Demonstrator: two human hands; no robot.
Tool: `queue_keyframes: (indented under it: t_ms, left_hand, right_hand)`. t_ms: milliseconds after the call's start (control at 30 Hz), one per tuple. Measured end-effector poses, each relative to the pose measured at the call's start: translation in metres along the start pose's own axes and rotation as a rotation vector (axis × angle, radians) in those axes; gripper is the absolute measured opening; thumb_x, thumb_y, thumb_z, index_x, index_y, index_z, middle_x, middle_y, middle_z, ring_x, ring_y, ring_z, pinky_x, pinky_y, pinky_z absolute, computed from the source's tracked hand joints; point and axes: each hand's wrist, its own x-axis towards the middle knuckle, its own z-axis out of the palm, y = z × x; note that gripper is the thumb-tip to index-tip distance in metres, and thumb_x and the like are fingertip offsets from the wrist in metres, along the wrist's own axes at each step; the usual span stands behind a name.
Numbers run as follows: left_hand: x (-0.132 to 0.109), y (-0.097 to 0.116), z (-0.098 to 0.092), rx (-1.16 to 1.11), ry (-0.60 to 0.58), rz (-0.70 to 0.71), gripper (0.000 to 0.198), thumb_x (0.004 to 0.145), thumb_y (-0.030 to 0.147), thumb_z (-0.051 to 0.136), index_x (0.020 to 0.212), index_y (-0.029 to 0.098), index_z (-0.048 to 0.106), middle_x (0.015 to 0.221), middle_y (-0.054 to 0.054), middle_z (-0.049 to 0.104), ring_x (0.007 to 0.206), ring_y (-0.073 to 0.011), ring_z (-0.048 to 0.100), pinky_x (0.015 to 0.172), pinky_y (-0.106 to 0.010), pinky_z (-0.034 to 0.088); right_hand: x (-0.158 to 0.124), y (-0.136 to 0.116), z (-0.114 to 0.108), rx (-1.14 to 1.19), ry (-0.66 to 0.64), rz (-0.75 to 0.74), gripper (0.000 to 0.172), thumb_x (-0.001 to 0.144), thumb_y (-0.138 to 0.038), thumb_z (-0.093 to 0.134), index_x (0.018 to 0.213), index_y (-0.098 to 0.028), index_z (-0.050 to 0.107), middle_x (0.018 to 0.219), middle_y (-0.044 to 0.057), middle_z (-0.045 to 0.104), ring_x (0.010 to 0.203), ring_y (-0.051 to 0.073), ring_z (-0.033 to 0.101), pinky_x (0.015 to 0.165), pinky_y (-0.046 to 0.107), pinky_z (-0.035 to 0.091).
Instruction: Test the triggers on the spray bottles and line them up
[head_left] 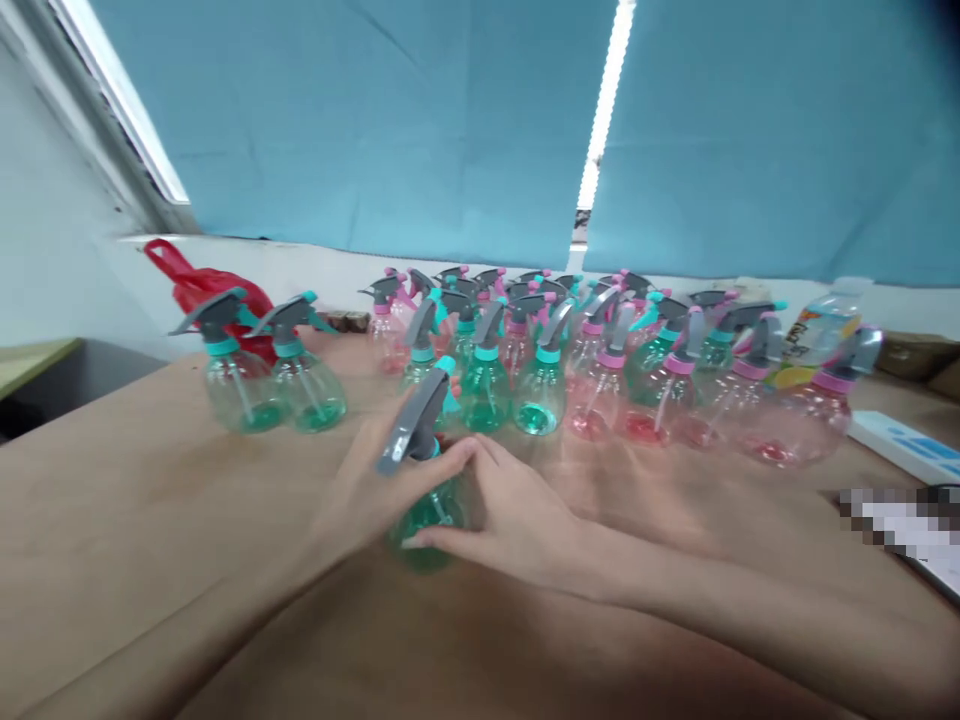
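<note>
Clock directions taken from the held bottle, 12 being away from the person.

Held bottle (431,550): green-tinted, teal collar, grey trigger head. Located near centre, on the person's side of the grouped bottles. Head leans; teal nozzle points toward 1 o'clock, grey rear end toward 7. Whether the base touches the desk (112,510) cannot be told.

Left hand (379,480): clamped on the held bottle from 9 o'clock, thumb across the upper body just below the collar. Its other fingers are mostly hidden.

Right hand (517,510): clamped on the same bottle from 3 o'clock, thumb low across the near face, forefinger reaching up to meet the left thumb tip. Both hands slightly blurred.

Surroundings. At 10 o'clock, well apart from the group, a green pair (307,395) stands upright, side by side; a red bag (214,290) lies behind it. From 12 to 2 o'clock, green bottles (487,390) stand in the front row. Pink bottles (649,405) continue that row toward 3 o'clock; more of both colours crowd behind. A labelled drink bottle (821,325) stands at 2. A white box (911,445) lies near 3. Blue cloth (337,130) hangs at 12, beyond the desk.
</note>
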Motion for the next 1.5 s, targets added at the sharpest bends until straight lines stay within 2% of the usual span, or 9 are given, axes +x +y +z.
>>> queue_keyframes:
  t_ms: [133,233,433,567,700,800,1033,1333,1500]
  left_hand:
    - [-0.011,-0.030,-0.034,0.063,0.143,-0.051,0.031,0.078,0.047,0.069,0.098,0.024,0.060,0.077,0.002,0.066,0.069,-0.0193,0.063,0.060,-0.030,0.050]
    - [-0.019,-0.054,-0.056,0.083,0.230,-0.042,0.047,0.079,0.052,0.068,0.114,0.023,0.057,0.092,-0.002,0.068,0.085,-0.0221,0.065,0.076,-0.034,0.053]
    - [-0.011,-0.089,-0.080,0.307,0.260,-0.015,0.038,0.086,0.053,0.060,0.102,0.019,0.064,0.098,-0.007,0.068,0.093,-0.0259,0.065,0.080,-0.038,0.051]
    - [0.008,-0.093,-0.083,0.361,0.225,-0.002,0.035,0.086,0.050,0.061,0.100,0.018,0.066,0.093,-0.007,0.069,0.089,-0.0261,0.065,0.079,-0.038,0.051]
    - [0.025,-0.089,-0.082,0.381,0.164,-0.008,0.030,0.085,0.044,0.063,0.102,0.018,0.066,0.093,-0.008,0.071,0.086,-0.0268,0.068,0.078,-0.037,0.052]
    - [0.034,-0.087,-0.082,0.386,0.133,-0.015,0.028,0.084,0.042,0.065,0.099,0.018,0.066,0.092,-0.009,0.073,0.084,-0.0286,0.069,0.078,-0.039,0.053]
    - [0.051,-0.091,-0.077,0.339,0.093,-0.007,0.024,0.085,0.029,0.063,0.106,0.018,0.064,0.092,-0.008,0.074,0.090,-0.0287,0.072,0.076,-0.037,0.056]
    - [0.073,-0.104,-0.070,0.325,0.126,-0.024,0.014,0.083,0.023,0.064,0.096,0.018,0.066,0.090,-0.010,0.074,0.092,-0.0306,0.071,0.079,-0.040,0.056]
    - [0.078,-0.111,-0.066,0.316,0.159,-0.041,0.016,0.086,0.021,0.061,0.100,0.015,0.065,0.101,-0.012,0.073,0.100,-0.0285,0.070,0.086,-0.040,0.054]
  right_hand:
    - [0.029,-0.010,0.030,-0.010,-0.007,-0.100,0.063,0.078,-0.049,0.075,0.128,-0.019,0.050,0.120,0.012,0.062,0.116,0.029,0.057,0.097,0.048,0.047]
    - [0.054,-0.013,0.045,-0.026,-0.039,-0.116,0.059,0.079,-0.046,0.074,0.125,-0.016,0.052,0.119,0.013,0.062,0.117,0.028,0.056,0.099,0.046,0.046]
    - [0.097,-0.009,0.058,-0.096,-0.089,-0.140,0.054,0.086,-0.045,0.068,0.128,-0.016,0.052,0.123,0.013,0.061,0.114,0.025,0.058,0.093,0.040,0.048]
    - [0.104,-0.001,0.051,-0.211,-0.040,-0.092,0.056,0.086,-0.050,0.067,0.130,-0.019,0.051,0.126,0.012,0.062,0.108,0.026,0.061,0.088,0.040,0.050]
    - [0.093,0.008,0.030,-0.379,0.067,0.012,0.030,0.094,-0.046,0.056,0.105,-0.020,0.064,0.105,0.010,0.071,0.092,0.029,0.066,0.077,0.041,0.050]
    - [0.084,0.014,0.016,-0.486,0.148,0.074,0.027,0.096,-0.042,0.052,0.098,-0.019,0.066,0.100,0.010,0.071,0.088,0.032,0.067,0.072,0.042,0.049]
    - [0.091,0.028,0.013,-0.560,0.238,0.171,0.049,0.091,-0.044,0.056,0.130,-0.013,0.055,0.124,0.019,0.063,0.094,0.039,0.067,0.077,0.052,0.051]
    - [0.112,0.047,0.024,-0.401,0.196,0.249,0.078,0.087,-0.057,0.056,0.145,-0.008,0.039,0.117,0.023,0.067,0.105,0.040,0.064,0.080,0.051,0.053]
    - [0.123,0.048,0.027,-0.297,0.166,0.265,0.073,0.086,-0.058,0.058,0.140,-0.012,0.044,0.111,0.020,0.069,0.105,0.038,0.064,0.079,0.048,0.052]
